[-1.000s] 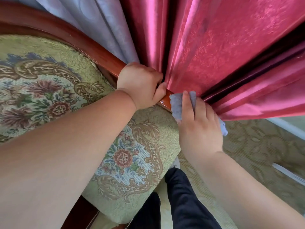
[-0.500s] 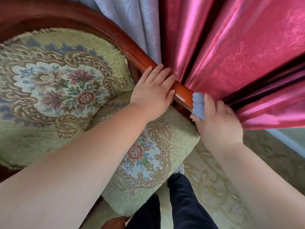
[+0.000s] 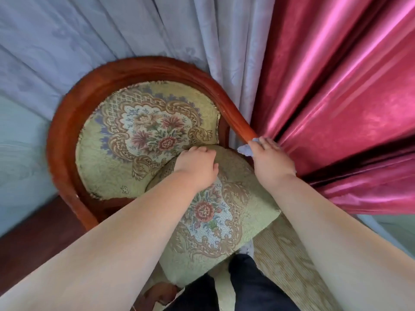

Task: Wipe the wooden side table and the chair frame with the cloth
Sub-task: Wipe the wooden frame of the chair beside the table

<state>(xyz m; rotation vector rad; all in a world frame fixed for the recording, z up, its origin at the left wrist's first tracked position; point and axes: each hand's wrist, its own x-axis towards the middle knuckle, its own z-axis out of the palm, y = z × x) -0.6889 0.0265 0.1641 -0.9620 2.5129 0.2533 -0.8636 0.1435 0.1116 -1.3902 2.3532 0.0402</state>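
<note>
Both forearms reach far from the near edge. The left hand (image 3: 196,163) lies palm down, fingers together and slightly curled, on the far part of the floral seat cushion (image 3: 226,212). The right hand (image 3: 270,158) presses a pale blue cloth (image 3: 244,150) on the right end of the red-brown chair frame (image 3: 238,122), fingers closed over it. Just right of this hand hangs the red curtain (image 3: 336,97), leaving little room; the pale blue curtain (image 3: 112,30) hangs behind the chair back.
</note>
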